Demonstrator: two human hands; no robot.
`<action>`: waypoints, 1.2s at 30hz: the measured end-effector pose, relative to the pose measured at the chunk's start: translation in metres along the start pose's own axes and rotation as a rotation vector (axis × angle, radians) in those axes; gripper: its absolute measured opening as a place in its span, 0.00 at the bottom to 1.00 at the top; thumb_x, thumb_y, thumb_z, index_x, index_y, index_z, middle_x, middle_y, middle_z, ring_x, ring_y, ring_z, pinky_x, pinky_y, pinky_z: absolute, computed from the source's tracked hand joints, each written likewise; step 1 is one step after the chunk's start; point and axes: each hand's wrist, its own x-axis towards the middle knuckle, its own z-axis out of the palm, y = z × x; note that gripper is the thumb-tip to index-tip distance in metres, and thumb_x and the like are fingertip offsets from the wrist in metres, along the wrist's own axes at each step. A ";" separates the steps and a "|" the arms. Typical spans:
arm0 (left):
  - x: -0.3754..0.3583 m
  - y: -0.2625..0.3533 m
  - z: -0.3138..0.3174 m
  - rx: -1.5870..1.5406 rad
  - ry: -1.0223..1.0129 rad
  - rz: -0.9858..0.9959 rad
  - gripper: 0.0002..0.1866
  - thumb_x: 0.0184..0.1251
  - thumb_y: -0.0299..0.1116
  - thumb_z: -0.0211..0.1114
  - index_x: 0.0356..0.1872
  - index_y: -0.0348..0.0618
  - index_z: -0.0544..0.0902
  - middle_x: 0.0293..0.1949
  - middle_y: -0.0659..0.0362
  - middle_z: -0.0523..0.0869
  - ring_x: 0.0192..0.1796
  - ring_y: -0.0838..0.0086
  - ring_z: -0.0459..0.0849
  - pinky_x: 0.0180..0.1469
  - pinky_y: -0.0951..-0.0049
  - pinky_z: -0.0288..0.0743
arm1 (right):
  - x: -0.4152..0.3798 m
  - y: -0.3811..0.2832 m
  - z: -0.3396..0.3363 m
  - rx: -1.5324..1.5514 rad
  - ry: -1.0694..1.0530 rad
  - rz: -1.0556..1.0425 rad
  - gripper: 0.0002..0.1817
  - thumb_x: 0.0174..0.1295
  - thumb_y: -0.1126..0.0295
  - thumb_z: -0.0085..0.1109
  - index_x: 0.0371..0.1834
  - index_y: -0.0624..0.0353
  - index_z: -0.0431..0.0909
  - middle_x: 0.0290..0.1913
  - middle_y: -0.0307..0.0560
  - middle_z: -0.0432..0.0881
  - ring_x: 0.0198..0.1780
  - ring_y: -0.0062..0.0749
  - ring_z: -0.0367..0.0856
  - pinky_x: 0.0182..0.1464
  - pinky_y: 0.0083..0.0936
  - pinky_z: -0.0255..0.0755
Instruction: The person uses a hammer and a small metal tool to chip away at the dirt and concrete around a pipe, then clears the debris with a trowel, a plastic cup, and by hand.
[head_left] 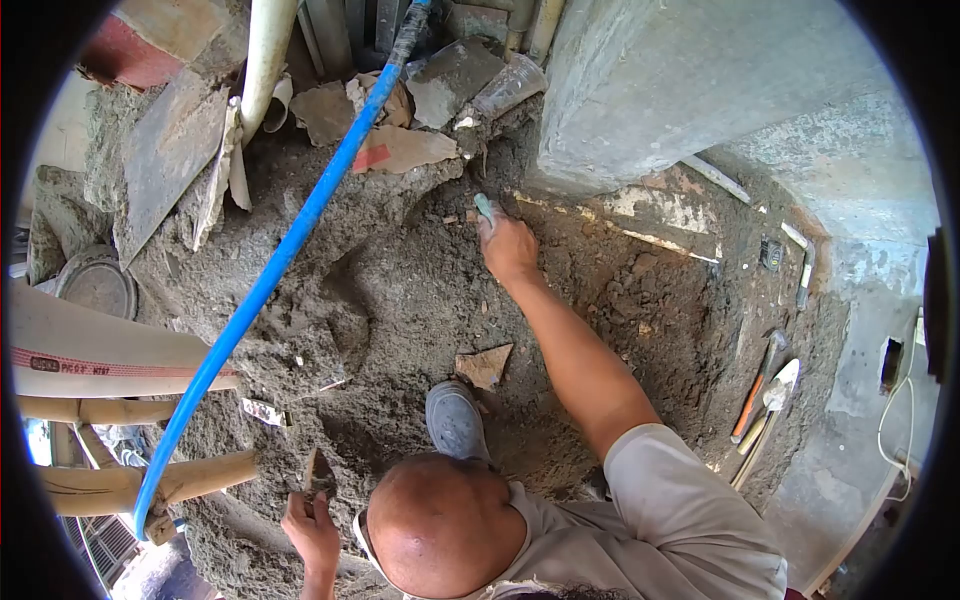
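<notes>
My right hand [508, 248] reaches out over the rough grey soil and is closed on a small pale green piece [485, 207]; its exact kind is hard to make out. Low at the left, my left hand [312, 530] is closed around what looks like a small pointed trowel [316, 468], its soil-coloured blade pointing away from me. Between the hands lies a broken tan tile shard [484, 367], just beyond a grey shoe [456, 418]. A head [446, 525] and a light shirt hide part of the ground below.
A blue hose [290, 245] crosses the left side. Tile slabs [178, 150] and rubble lean at the back. A concrete column [640, 90] stands at upper right. An orange-handled tool [748, 405] and a trowel [783, 385] lie right. Wooden poles [210, 475] and a sack [110, 345] are left.
</notes>
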 end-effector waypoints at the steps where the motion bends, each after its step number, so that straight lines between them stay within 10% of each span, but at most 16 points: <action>1: 0.005 -0.010 0.001 -0.023 0.066 -0.053 0.13 0.62 0.27 0.63 0.21 0.37 0.68 0.11 0.54 0.67 0.14 0.67 0.63 0.19 0.61 0.55 | -0.001 0.003 -0.003 0.023 0.015 -0.093 0.22 0.69 0.57 0.46 0.61 0.56 0.72 0.34 0.61 0.83 0.39 0.57 0.83 0.42 0.49 0.76; 5: 0.032 -0.034 0.022 0.071 0.231 -0.032 0.16 0.66 0.26 0.60 0.20 0.37 0.66 0.13 0.56 0.69 0.15 0.70 0.64 0.20 0.63 0.55 | -0.010 0.013 -0.018 -0.035 0.179 0.118 0.22 0.69 0.57 0.45 0.60 0.57 0.73 0.30 0.60 0.84 0.31 0.56 0.83 0.35 0.50 0.76; 8: 0.044 -0.044 0.039 0.166 0.334 0.063 0.07 0.70 0.29 0.58 0.39 0.34 0.74 0.15 0.58 0.70 0.18 0.71 0.67 0.23 0.62 0.58 | -0.024 0.008 0.001 -0.051 0.031 0.037 0.20 0.69 0.58 0.46 0.59 0.56 0.73 0.28 0.58 0.83 0.29 0.54 0.83 0.32 0.47 0.76; 10: 0.043 -0.050 0.034 0.118 0.279 -0.049 0.21 0.70 0.30 0.57 0.62 0.33 0.68 0.15 0.62 0.70 0.18 0.73 0.68 0.24 0.62 0.60 | -0.029 0.015 0.004 -0.108 0.060 -0.033 0.19 0.69 0.58 0.46 0.57 0.56 0.74 0.28 0.57 0.83 0.28 0.54 0.82 0.31 0.46 0.76; 12: 0.036 -0.025 0.027 0.106 0.279 -0.036 0.20 0.71 0.31 0.57 0.61 0.35 0.69 0.16 0.63 0.70 0.19 0.74 0.68 0.24 0.64 0.59 | -0.021 0.026 -0.001 0.030 0.325 -0.044 0.18 0.68 0.58 0.47 0.55 0.56 0.75 0.28 0.55 0.83 0.27 0.53 0.82 0.31 0.45 0.76; 16: 0.028 -0.026 0.039 0.091 0.129 -0.027 0.15 0.67 0.28 0.61 0.53 0.38 0.78 0.16 0.64 0.67 0.20 0.76 0.65 0.24 0.71 0.62 | -0.024 0.018 -0.009 -0.066 -0.081 -0.082 0.19 0.68 0.58 0.47 0.54 0.58 0.75 0.28 0.53 0.83 0.27 0.50 0.82 0.31 0.45 0.77; 18: 0.025 -0.018 0.054 0.047 0.059 0.050 0.13 0.67 0.28 0.59 0.51 0.38 0.78 0.19 0.62 0.69 0.21 0.76 0.67 0.25 0.71 0.63 | -0.022 0.020 -0.009 0.026 0.138 -0.007 0.19 0.69 0.58 0.47 0.54 0.58 0.75 0.28 0.55 0.83 0.30 0.50 0.84 0.34 0.45 0.77; 22: 0.042 0.018 0.084 -0.082 -0.029 0.313 0.10 0.69 0.28 0.57 0.48 0.38 0.79 0.26 0.57 0.73 0.25 0.74 0.70 0.26 0.71 0.64 | -0.026 0.028 -0.019 0.119 -0.142 -0.004 0.19 0.68 0.58 0.50 0.56 0.57 0.74 0.36 0.59 0.83 0.36 0.50 0.84 0.38 0.45 0.78; 30: 0.133 0.134 0.119 -0.553 -0.311 0.921 0.04 0.61 0.25 0.58 0.35 0.38 0.79 0.36 0.49 0.78 0.32 0.65 0.76 0.33 0.68 0.70 | -0.090 0.045 -0.072 0.341 0.108 0.170 0.21 0.67 0.60 0.51 0.55 0.65 0.75 0.28 0.60 0.82 0.30 0.52 0.82 0.32 0.44 0.73; 36: 0.130 0.264 0.141 -0.141 -0.252 1.109 0.23 0.50 0.29 0.71 0.50 0.39 0.77 0.52 0.47 0.77 0.53 0.51 0.77 0.56 0.58 0.71 | -0.151 0.058 -0.089 0.468 0.009 0.098 0.20 0.66 0.60 0.51 0.47 0.68 0.78 0.32 0.65 0.81 0.35 0.60 0.80 0.39 0.48 0.73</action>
